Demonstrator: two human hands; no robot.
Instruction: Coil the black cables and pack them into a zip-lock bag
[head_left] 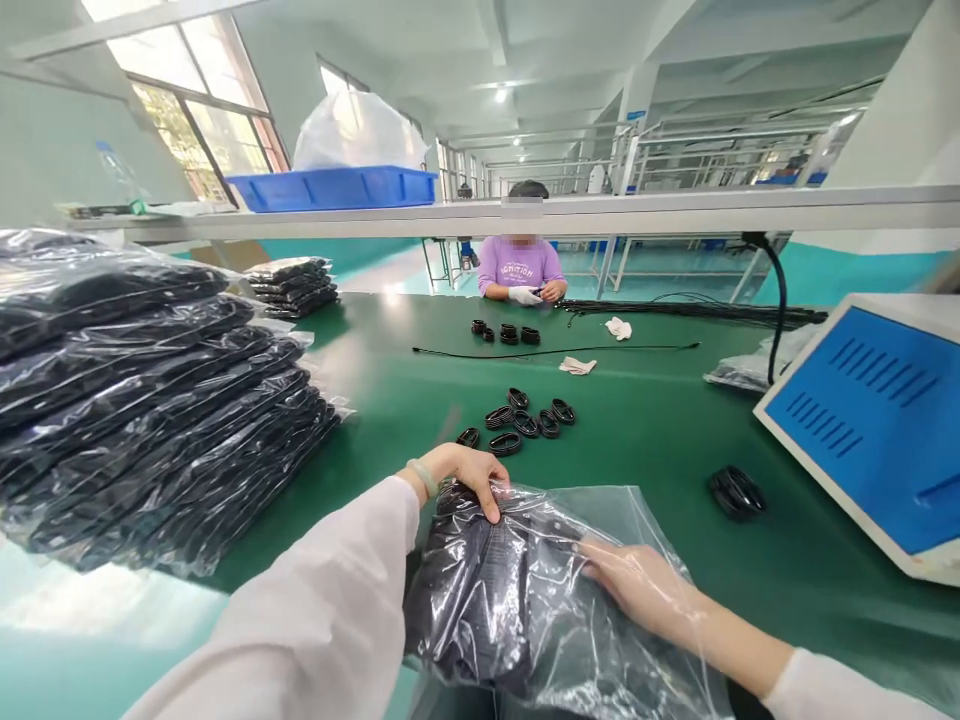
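A clear plastic bag (615, 520) lies on the green table (645, 430) right in front of me, filled with black coiled cables (480, 590). My left hand (465, 470) grips the bag's far edge, fingers curled over the plastic. My right hand (637, 585) is inside the bag, seen through the plastic, fingers stretched flat against the black bundle. Both arms wear white sleeves.
A tall stack of bagged black cables (150, 400) fills the left. Several loose black coils (525, 420) lie mid-table, one more coil (737, 492) at right beside a blue-and-white machine (870, 420). A person in a purple shirt (521, 265) works across the table.
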